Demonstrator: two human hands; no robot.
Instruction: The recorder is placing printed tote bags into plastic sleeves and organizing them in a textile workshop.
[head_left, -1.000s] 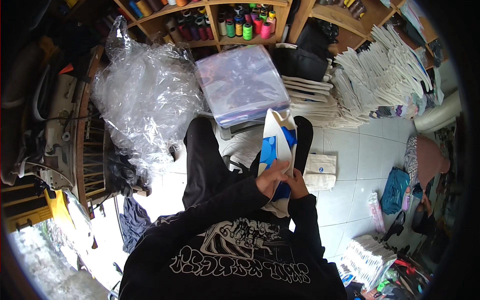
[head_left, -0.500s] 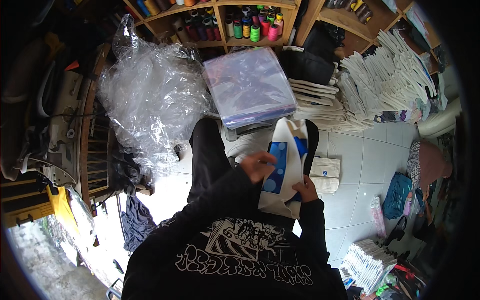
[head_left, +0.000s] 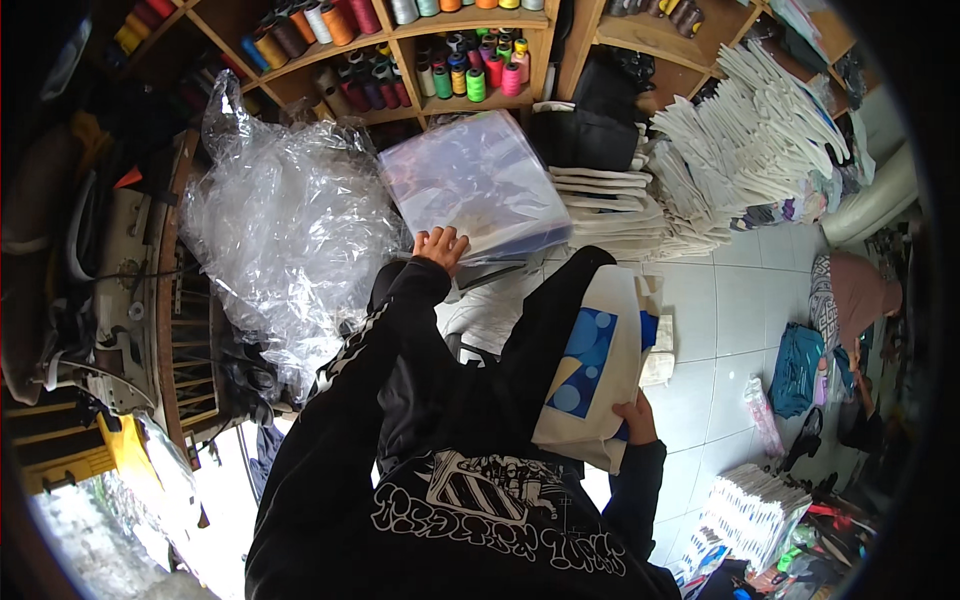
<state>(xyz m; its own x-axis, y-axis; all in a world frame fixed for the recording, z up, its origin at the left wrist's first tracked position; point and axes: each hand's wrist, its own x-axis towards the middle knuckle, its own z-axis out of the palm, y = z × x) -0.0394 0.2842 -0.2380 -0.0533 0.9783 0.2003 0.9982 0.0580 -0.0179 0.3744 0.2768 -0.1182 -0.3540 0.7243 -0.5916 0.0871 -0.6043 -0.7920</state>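
My right hand (head_left: pixel 636 418) grips the near right edge of a cream cloth bag (head_left: pixel 612 395), which lies over my right thigh. A blue panel with lighter dots (head_left: pixel 583 362) covers part of its face, and more blue shows along its right side. Farther forward, my left hand (head_left: pixel 441 248) has its fingers curled at the near left corner of a stack of clear plastic bags (head_left: pixel 480 180). Its thumb is mostly hidden. The stack rests on a low dark support beyond my knees.
Crumpled clear plastic (head_left: pixel 290 230) heaps up left of the stack. Folded cream bags (head_left: pixel 610 205) and piled white cloth pieces (head_left: pixel 745 140) stand to the right. Thread shelves (head_left: pixel 400 30) line the back. Another person (head_left: pixel 855 300) sits far right; a white bundle (head_left: pixel 745 520) lies lower right.
My left hand has left the cloth bag and reached forward to the plastic stack. The cloth bag, still in my right hand, now lies flatter. The whole view has shifted a little.
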